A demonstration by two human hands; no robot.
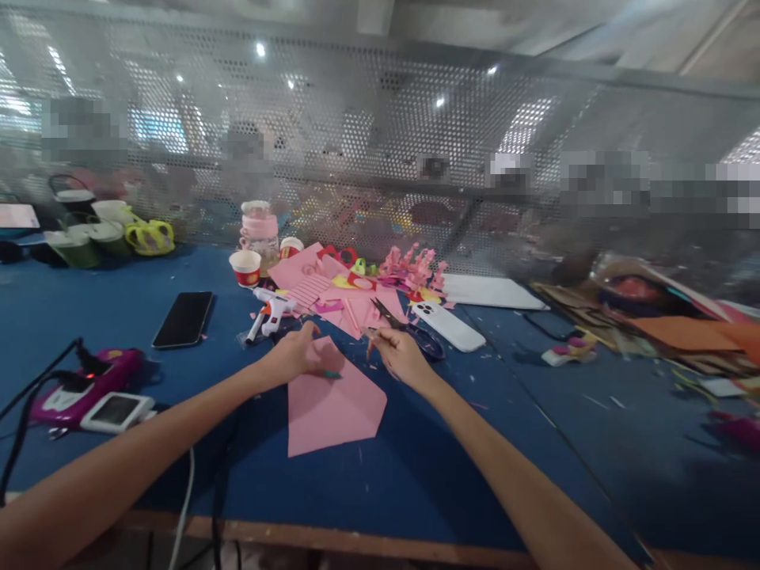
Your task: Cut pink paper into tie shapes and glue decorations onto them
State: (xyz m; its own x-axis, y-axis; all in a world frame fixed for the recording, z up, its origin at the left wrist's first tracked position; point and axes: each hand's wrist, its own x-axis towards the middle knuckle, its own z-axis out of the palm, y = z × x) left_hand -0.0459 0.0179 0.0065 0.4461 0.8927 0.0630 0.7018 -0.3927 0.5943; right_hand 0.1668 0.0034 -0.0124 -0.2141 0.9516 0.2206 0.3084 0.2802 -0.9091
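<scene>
A pink sheet of paper (pixel 338 412) with cut, angled edges lies flat on the blue table in front of me. My left hand (pixel 292 354) is curled over its upper left part. From under that hand sticks a thin teal-tipped stick (pixel 331 374), perhaps a pen. Just beyond the sheet's right side, my right hand (pixel 404 358) pinches something small and pale between thumb and fingertips, too blurred to name. Close behind the right hand, scissors (pixel 424 339) with dark blue handles lie with their blades apart. A white and orange glue gun (pixel 270 311) rests beyond my left hand.
Pink paper pieces (pixel 305 289) and pink paper flowers (pixel 412 269) are heaped at the back. A white phone (pixel 451 326) lies right, a black phone (pixel 184 319) left. A purple power strip (pixel 89 388) with cables sits front left. Cardboard and orange paper (pixel 682 336) lie far right.
</scene>
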